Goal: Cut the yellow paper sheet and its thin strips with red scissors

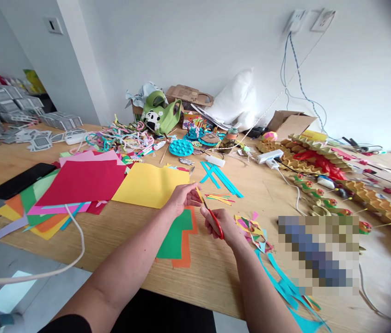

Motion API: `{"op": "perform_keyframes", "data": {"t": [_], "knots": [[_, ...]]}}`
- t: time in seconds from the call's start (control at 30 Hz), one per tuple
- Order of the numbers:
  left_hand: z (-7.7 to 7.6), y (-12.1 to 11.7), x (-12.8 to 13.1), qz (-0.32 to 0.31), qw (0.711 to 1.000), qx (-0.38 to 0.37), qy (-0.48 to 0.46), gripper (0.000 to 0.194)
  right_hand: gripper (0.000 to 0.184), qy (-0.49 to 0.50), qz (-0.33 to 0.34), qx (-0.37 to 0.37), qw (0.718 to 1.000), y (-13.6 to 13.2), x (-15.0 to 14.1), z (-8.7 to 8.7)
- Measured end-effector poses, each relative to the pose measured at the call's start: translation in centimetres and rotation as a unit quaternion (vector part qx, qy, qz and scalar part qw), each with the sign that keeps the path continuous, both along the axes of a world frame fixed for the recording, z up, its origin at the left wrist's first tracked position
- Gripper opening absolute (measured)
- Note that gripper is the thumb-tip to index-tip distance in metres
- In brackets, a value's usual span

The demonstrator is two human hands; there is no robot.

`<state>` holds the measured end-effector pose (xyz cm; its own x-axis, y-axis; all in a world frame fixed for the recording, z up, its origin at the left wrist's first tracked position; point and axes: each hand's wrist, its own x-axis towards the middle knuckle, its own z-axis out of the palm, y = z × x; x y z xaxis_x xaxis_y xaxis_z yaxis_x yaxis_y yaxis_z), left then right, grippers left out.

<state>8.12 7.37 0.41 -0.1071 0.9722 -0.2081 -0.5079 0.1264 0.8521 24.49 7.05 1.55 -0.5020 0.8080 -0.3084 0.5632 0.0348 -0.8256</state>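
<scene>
My right hand [221, 224] grips a pair of scissors [217, 224] with red handles, its blades pointing away from me and to the left. My left hand [183, 196] is closed in a pinch on a narrow yellow paper strip [199, 193], which meets the scissor blades. Under the hands lie a green paper piece [174, 236] and an orange paper piece [186, 256], both with stepped edges. Just beyond the left wrist is a large yellow sheet [147, 185]. Thin coloured strips [219, 199] rest past the scissors, with longer blue strips [225, 178] behind them.
A red sheet [84, 181] tops a fanned paper stack at left, near a white cable [81, 249]. Paper scraps [253, 231] and blue offcuts [285, 286] flank my right forearm. Along the wall stand a green bag [162, 115], a jar [229, 138] and egg-carton strips [369, 196].
</scene>
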Motion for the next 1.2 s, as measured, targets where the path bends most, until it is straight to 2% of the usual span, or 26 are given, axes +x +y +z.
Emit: {"op": "perform_keyframes", "data": {"t": [0.1,0.27,0.73,1.2], "knots": [[-0.2,0.1,0.0,-0.014,1.0,0.009,0.004,0.034,0.052,0.003,-0.002,-0.005,1.0,0.0,0.0,0.1],[-0.3,-0.1,0.1,-0.021,0.999,0.022,0.02,0.024,0.051,0.011,-0.005,-0.007,1.0,0.0,-0.1,0.3],[-0.6,-0.1,0.1,-0.031,0.998,0.044,0.032,0.032,0.052,0.008,-0.018,-0.01,1.0,0.0,-0.1,0.2],[-0.9,0.0,0.2,-0.042,0.997,0.052,0.035,0.034,0.053,0.03,0.006,0.016,0.999,0.2,0.1,-0.8]]}}
